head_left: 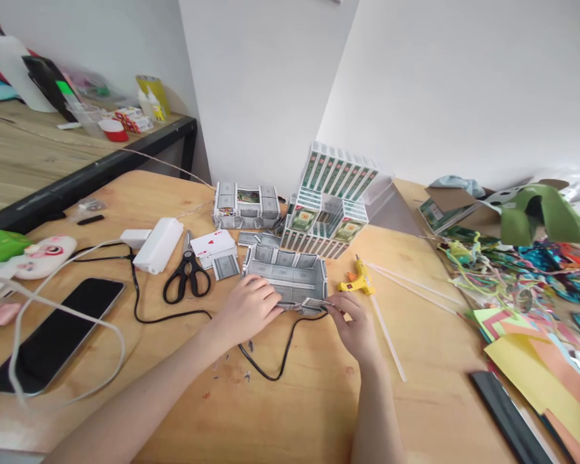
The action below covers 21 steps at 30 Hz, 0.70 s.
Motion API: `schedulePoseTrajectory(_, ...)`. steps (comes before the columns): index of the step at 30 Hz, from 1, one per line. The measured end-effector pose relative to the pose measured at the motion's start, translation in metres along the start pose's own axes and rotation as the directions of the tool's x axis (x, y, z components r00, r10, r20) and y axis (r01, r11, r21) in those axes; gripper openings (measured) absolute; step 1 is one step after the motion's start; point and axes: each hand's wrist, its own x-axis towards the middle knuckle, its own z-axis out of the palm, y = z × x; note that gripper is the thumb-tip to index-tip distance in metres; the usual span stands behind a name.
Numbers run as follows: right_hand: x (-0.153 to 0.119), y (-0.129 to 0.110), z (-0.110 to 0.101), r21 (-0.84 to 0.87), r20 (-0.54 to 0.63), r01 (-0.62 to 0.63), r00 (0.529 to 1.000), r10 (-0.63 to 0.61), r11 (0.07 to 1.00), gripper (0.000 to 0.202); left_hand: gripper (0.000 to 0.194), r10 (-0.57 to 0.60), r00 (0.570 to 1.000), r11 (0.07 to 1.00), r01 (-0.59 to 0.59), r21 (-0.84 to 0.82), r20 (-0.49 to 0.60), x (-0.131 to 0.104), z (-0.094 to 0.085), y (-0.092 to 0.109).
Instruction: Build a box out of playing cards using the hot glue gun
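An open box made of grey-backed playing cards [290, 274] lies in front of me on the wooden table. My left hand [256, 306] grips its near left wall, fingers curled over the rim. At the near right corner my right hand [350, 319] pinches a small folded playing card [314, 303] against the near wall. Behind stands a second card box [246, 206] with a handle-like top. Loose playing cards [215, 247], one showing red hearts, lie left of the open box, beside black-handled scissors [187, 274]. A yellow glue gun [360, 278] rests just right of my right hand.
Stacked green-and-white card packs [326, 206] stand at the back. Glue sticks [389, 338] lie to the right, near coloured paper [536, 367] and tangled yarn. A black cable [283, 367] loops before the box. A phone [58, 335] and white power adapter [159, 245] occupy the left.
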Motion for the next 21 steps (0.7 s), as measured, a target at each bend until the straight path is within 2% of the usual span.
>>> schedulePoseTrajectory(6,-0.003,-0.003,0.006,-0.107,-0.052,0.040,0.998,-0.046,0.993,0.019,0.015,-0.040,0.999,0.994,0.037,-0.105,-0.021,-0.002,0.008,-0.005)
schedulePoseTrajectory(12,-0.007,-0.002,0.012,-0.091,-0.097,-0.002,0.995,-0.007,0.996,0.022,0.017,-0.033,0.999,0.993,0.029,-0.110,-0.042,-0.003,0.010,-0.006)
schedulePoseTrajectory(21,-0.006,0.003,0.013,-0.092,-0.119,0.023,0.992,-0.034,0.995,0.019,0.016,-0.023,0.998,0.992,0.015,-0.121,-0.061,-0.002,0.014,-0.006)
